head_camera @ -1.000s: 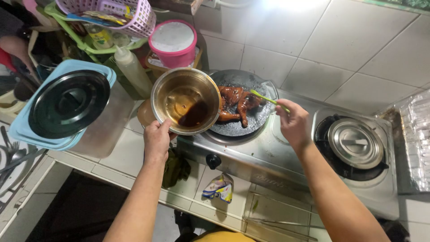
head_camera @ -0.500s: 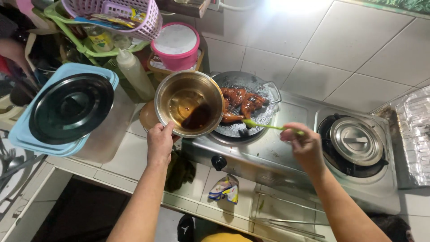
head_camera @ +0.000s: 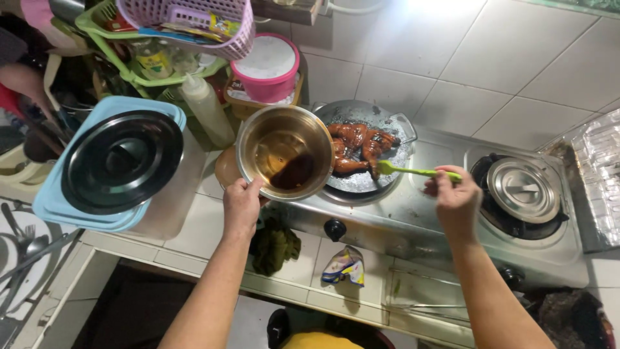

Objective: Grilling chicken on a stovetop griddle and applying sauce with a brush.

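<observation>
Brush [head_camera: 413, 170] now nearer chicken [head_camera: 355, 147]; left hand [head_camera: 242, 205] grips sauce bowl [head_camera: 284, 160]

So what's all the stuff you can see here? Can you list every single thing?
metal bowl: one, silver, dark sauce inside, held above the stove's left side
basting brush: one, green, tip at the meat
glazed meat: a few pieces, reddish brown, in the pan
pan: one, grey, on the left burner
gas stove: one, silver, on the tiled counter
small lidded pot: one, silver, on the right burner
black lid: one, on a light blue tub at left
pink container: one, white top, behind the bowl
squeeze bottle: one, pale, beside the tub
pink basket: one, top left
green cloth: one, counter edge
left hand: grips the bowl's rim
right hand: holds the brush handle
</observation>
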